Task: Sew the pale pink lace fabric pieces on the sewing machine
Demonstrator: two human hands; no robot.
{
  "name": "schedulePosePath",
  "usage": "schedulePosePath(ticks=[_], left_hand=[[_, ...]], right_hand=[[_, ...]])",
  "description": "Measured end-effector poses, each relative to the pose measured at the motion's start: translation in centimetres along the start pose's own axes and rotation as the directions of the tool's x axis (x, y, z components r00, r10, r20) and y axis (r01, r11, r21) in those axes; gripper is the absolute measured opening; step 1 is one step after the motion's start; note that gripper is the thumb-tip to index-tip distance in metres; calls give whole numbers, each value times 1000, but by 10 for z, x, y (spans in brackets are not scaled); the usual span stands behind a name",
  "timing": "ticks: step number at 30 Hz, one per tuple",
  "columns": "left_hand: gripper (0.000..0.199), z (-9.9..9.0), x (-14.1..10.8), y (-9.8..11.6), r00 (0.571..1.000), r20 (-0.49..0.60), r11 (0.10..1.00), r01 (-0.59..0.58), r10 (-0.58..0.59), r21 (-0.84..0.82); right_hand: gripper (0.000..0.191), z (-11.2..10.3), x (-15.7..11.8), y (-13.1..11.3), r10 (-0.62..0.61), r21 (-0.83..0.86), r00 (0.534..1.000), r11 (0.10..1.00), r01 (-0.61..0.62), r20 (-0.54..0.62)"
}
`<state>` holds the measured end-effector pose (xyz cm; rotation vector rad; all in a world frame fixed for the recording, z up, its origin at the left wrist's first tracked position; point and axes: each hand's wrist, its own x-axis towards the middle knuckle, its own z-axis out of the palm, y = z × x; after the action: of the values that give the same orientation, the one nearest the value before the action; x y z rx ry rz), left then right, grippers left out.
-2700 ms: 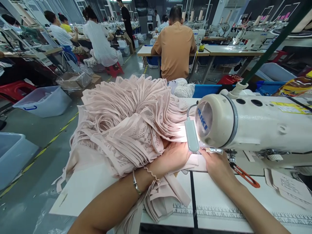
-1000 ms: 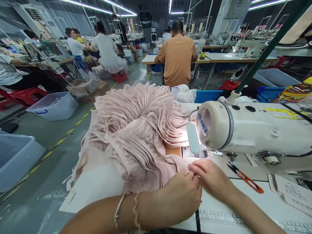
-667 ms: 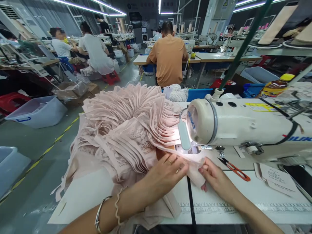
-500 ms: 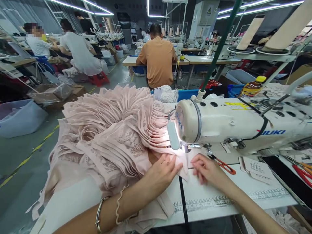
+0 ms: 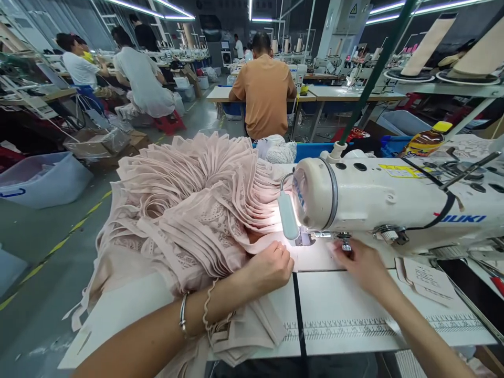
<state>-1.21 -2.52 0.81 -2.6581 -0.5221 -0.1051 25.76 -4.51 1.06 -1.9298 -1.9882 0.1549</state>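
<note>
My left hand is closed, its fingers curled on the edge of a pale pink lace garment piece just left of the sewing machine's needle area. My right hand lies on the machine bed beside a small metal presser foot. Its fingers are bent together; a dark bit shows between them, but what they hold is hidden. The orange-handled thread snips seen there earlier do not show now. A lit lamp shines on the needle area.
A big fanned pile of pink garment pieces covers the table's left side. Cardboard tags and a black phone-like slab lie at right. A printed ruler runs along the front edge. A bottle stands behind the machine; co-workers sit farther off.
My right hand has moved right and away from the fabric to where the snips lay. My left hand has curled its fingers in. The view has shifted slightly left.
</note>
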Motion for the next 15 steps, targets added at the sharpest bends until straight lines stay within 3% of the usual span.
schedulePosePath(ticks=[2, 3, 5, 7, 11, 15], left_hand=[[16, 7, 0, -7, 998, -46, 991, 42, -48, -124], [13, 9, -1, -11, 994, -64, 981, 70, -83, -182], [10, 11, -3, -18, 985, -101, 958, 112, -143, -264], [15, 11, -5, -21, 980, -154, 959, 83, -128, -272], [25, 10, 3, -5, 968, -236, 993, -105, 88, -62], [33, 5, 20, 35, 976, -212, 988, -9, 43, 156]], right_hand=[[20, 12, -4, -15, -7, 158, 989, 987, -17, 150], [18, 16, -5, -20, -9, 174, 988, 985, -18, 157], [14, 22, -7, -25, -64, 122, 996, 991, 55, 65], [15, 24, -9, -25, -205, 36, 979, 978, 205, -12], [28, 23, -12, -26, -465, -189, 882, 875, 445, -76], [32, 27, -14, -31, -493, -286, 864, 847, 449, -102]])
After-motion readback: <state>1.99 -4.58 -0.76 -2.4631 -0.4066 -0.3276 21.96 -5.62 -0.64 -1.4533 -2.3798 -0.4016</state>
